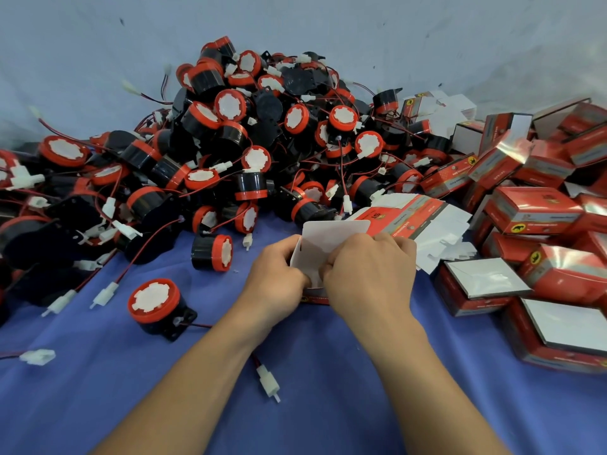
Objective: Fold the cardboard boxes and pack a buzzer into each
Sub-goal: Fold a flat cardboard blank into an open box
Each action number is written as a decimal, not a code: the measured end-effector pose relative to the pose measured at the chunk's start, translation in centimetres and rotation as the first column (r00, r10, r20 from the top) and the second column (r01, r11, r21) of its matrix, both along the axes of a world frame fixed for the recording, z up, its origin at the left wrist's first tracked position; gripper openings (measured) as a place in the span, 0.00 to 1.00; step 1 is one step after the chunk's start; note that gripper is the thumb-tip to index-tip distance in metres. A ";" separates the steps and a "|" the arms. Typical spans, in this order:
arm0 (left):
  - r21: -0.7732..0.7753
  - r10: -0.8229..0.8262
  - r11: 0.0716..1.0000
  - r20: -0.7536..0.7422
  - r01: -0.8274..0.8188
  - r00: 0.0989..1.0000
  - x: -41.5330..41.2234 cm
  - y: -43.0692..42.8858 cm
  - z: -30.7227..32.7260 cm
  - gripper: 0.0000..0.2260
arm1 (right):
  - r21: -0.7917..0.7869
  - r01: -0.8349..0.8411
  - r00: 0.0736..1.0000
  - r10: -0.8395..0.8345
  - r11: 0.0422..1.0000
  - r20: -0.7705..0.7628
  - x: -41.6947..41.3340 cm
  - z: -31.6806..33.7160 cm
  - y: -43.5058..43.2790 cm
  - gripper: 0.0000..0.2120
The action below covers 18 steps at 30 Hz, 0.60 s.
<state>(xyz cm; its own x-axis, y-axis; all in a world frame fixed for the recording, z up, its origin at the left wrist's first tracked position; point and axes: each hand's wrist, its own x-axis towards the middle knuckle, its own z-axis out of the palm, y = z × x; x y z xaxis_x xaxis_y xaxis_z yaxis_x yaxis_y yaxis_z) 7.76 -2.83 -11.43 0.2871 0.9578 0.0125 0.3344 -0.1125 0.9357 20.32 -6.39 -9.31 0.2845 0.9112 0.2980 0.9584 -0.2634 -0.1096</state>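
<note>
A small red cardboard box (320, 246) with a white inside stands open on the blue cloth at the centre, its white top flap raised. My left hand (276, 277) grips its left wall. My right hand (368, 270) curls over its right side, fingers tucked into the opening. What lies inside the box is hidden. A loose buzzer (154, 307), black with a red rim and white face, lies to the left of my left arm, and another buzzer (213, 252) lies on its side just beyond it. Flat unfolded boxes (423, 221) lie behind my right hand.
A big heap of buzzers (230, 142) with red wires and white plugs fills the back and left. Folded red boxes (538, 224) are stacked along the right. A white plug (269, 382) lies between my forearms. The blue cloth (328, 405) covers the table.
</note>
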 end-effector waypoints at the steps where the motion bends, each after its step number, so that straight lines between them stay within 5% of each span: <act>1: -0.013 -0.013 1.000 0.008 0.013 1.000 0.0 0.0 0.0 0.26 | 0.011 0.014 1.000 -0.014 1.000 -0.009 0.0 -0.1 0.0 0.07; 5: -0.033 -0.002 0.999 0.049 0.004 0.999 0.3 -0.2 0.0 0.22 | 0.085 0.036 0.991 -0.024 0.996 -0.129 0.0 -0.1 -0.1 0.08; 9: 0.029 0.078 0.997 -0.065 -0.077 0.995 0.6 -0.3 -0.3 0.28 | 0.149 -0.114 0.972 0.141 0.982 -0.186 1.0 0.0 -0.6 0.08; 13: 0.046 0.075 0.997 -0.149 -0.069 0.986 0.7 -0.1 0.1 0.25 | 0.382 -0.124 0.943 0.229 0.916 -0.243 1.8 0.1 -2.1 0.08; 18: 0.106 0.245 0.966 -0.078 -0.236 0.966 0.9 -0.8 0.2 0.20 | 0.168 -0.289 0.956 0.294 0.942 -0.005 0.6 -0.4 -2.9 0.13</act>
<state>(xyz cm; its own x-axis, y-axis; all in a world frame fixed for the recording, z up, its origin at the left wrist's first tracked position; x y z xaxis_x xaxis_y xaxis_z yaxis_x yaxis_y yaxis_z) 8.65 -3.63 -11.28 0.0524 0.9944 0.0920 0.4446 -0.1057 0.8895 20.96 -9.28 -9.73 0.0246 0.8949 0.4455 0.9862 0.0513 -0.1575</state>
